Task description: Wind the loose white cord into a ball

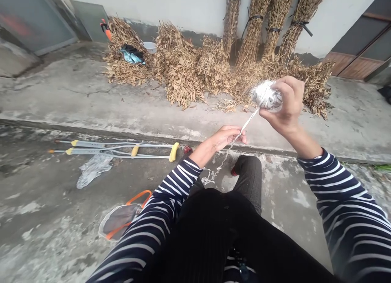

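A ball of white plastic twine [264, 95] is gripped in my right hand [288, 106], raised in front of me on the right. From the ball a strand of twine [249, 119] runs taut down and to the left. My left hand [227, 137] pinches this strand between thumb and fingers, lower than the ball. Below the left hand the loose twine [210, 177] hangs down and lies crumpled on the ground between my feet.
Dried plant stalks [180, 67] are heaped along the wall, with tied bundles [253, 26] upright behind. Crutches [122, 149] and a clear plastic bag [94, 169] lie left, near a bag with orange handles [120, 222]. A low concrete step edge [146, 139] crosses ahead.
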`<state>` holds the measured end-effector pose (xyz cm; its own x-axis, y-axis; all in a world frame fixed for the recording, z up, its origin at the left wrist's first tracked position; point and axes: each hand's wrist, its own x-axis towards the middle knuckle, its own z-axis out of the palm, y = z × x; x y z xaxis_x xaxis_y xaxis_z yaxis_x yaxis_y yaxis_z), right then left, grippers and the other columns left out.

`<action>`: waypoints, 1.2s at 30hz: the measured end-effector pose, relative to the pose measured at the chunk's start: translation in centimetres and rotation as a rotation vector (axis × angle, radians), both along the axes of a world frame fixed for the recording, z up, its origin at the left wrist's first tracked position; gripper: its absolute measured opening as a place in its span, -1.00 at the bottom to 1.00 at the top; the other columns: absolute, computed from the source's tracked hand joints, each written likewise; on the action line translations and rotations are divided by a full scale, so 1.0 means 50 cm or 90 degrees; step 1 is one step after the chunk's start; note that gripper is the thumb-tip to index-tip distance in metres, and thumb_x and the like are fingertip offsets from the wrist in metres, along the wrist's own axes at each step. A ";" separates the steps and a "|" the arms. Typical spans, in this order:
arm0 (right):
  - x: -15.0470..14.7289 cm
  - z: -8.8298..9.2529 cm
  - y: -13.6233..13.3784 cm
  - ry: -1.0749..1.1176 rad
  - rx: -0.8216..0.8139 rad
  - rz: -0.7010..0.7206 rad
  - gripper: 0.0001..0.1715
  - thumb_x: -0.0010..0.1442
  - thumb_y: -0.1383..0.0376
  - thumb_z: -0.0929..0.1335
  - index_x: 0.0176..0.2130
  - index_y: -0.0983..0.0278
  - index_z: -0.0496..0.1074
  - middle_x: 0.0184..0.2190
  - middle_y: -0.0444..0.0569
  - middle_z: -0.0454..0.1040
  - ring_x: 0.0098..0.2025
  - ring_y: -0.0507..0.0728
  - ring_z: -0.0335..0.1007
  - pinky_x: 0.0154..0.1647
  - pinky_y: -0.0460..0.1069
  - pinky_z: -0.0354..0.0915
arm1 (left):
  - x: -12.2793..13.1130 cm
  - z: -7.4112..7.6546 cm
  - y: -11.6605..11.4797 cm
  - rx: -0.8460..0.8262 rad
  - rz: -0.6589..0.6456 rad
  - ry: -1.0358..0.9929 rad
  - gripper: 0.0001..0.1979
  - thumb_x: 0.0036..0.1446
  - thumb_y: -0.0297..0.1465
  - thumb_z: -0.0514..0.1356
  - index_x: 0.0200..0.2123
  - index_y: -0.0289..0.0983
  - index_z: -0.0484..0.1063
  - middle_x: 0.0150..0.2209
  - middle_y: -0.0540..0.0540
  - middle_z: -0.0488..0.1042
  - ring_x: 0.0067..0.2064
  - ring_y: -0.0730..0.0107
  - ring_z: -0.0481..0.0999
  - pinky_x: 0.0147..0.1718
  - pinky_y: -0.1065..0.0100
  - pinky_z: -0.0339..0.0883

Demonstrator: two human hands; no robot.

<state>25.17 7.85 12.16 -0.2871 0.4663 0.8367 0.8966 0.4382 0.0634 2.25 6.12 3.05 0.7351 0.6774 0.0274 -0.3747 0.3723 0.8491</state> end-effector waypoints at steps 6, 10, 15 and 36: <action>0.025 0.022 0.003 0.050 0.000 -0.011 -0.36 0.23 0.02 0.40 0.19 0.21 0.31 0.12 0.24 0.32 0.21 0.42 0.17 0.24 0.42 0.22 | -0.013 -0.030 -0.016 -0.007 0.019 0.006 -0.73 0.07 -0.28 0.37 -0.27 -0.37 0.50 -0.50 -0.09 0.56 -0.32 0.25 0.64 -0.06 0.19 0.41; 0.009 -0.002 0.005 0.013 0.056 0.020 -0.38 0.27 -0.07 0.36 0.18 0.17 0.30 0.07 0.16 0.34 0.16 0.36 0.23 0.15 0.34 0.29 | -0.001 0.007 0.004 0.045 0.045 0.001 -0.58 0.12 -0.13 0.37 -0.13 -0.36 0.51 -0.41 -0.13 0.62 -0.26 0.24 0.66 0.01 0.18 0.39; -0.009 -0.034 0.007 -0.029 0.031 0.081 -0.29 0.26 -0.19 0.32 0.20 0.17 0.29 0.07 0.14 0.33 0.16 0.36 0.28 0.16 0.35 0.29 | 0.031 0.056 0.021 0.096 0.115 0.033 -0.64 0.14 -0.13 0.38 -0.29 -0.35 0.50 -0.49 -0.07 0.58 -0.33 0.36 0.62 -0.06 0.28 0.37; -0.013 -0.010 -0.031 0.046 -0.101 0.024 -0.46 0.21 0.04 0.39 0.14 0.09 0.36 0.15 0.13 0.31 0.29 0.45 0.16 0.21 0.42 0.28 | 0.018 -0.037 -0.003 -0.008 -0.071 0.204 -0.83 0.15 -0.36 0.25 -0.42 -0.35 0.42 -0.56 -0.12 0.53 -0.32 0.27 0.65 -0.17 0.31 0.37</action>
<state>24.50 6.30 11.67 -0.2493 0.5842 0.7724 0.8788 0.4717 -0.0731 3.16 5.97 1.21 0.7748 0.5910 -0.2245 -0.0463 0.4072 0.9122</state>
